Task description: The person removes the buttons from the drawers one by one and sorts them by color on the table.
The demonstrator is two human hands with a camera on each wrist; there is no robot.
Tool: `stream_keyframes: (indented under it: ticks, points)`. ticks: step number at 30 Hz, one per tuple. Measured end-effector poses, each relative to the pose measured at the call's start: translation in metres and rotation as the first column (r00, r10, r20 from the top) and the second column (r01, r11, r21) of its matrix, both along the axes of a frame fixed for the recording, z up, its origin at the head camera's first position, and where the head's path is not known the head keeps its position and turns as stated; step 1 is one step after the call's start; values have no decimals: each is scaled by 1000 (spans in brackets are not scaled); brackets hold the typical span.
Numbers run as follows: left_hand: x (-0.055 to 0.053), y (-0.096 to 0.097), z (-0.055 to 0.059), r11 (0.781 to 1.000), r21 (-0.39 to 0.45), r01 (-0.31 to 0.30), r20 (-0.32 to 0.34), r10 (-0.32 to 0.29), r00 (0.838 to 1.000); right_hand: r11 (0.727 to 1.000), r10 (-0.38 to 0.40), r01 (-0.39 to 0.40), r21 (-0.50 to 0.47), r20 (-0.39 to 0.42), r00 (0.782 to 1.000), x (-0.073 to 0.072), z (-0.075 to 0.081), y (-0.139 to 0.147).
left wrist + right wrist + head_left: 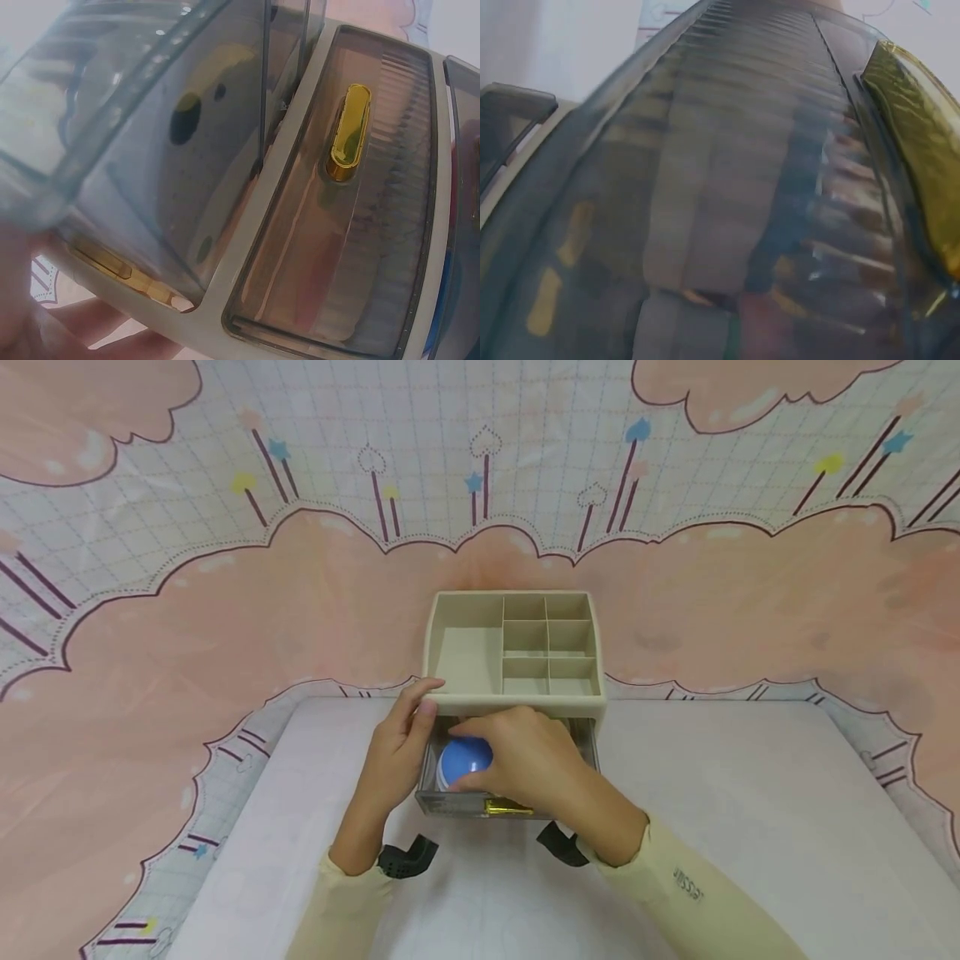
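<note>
A cream desk organizer point(465, 660) stands at the far side of the table, its clear grey top drawer point(431, 802) pulled out. Inside the drawer's left part is a round blue thing point(459, 762) with a white edge; its exact kind cannot be told. The right hand point(536, 760) reaches into the drawer and holds it, thumb and forefinger curved round its right side. At the organizer's front left corner the left hand point(393, 752) grips, thumb at the front and forefinger over the rim. In the left wrist view its fingers point(90, 319) lie behind the cream frame.
Upper compartments with thin dividers point(525, 657) form the organizer's top. A gold handle point(508, 807) sits on the drawer front, and a lower drawer carries another gold handle point(351, 127). A white table point(712, 793) spreads around; a patterned cloth point(300, 585) hangs behind.
</note>
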State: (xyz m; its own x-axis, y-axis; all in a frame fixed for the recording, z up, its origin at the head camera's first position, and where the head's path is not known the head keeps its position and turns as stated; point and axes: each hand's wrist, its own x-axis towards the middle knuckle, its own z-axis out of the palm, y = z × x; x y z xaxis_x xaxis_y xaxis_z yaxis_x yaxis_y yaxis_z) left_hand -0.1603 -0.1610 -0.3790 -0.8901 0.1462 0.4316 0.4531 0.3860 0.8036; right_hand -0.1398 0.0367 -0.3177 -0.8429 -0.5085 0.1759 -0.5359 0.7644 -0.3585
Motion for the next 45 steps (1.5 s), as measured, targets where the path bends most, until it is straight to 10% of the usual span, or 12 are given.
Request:
stream_keyframes:
  ticks: [25,45]
  points:
    - [-1,0,1,1000,-1,2,10,-2,1000,988,121,-122,-90,-10,993,-6,-1,2]
    - [0,-2,0,1000,2,-4,9,4,1000,998,-34,25,-49,-202,979,13,5,-2]
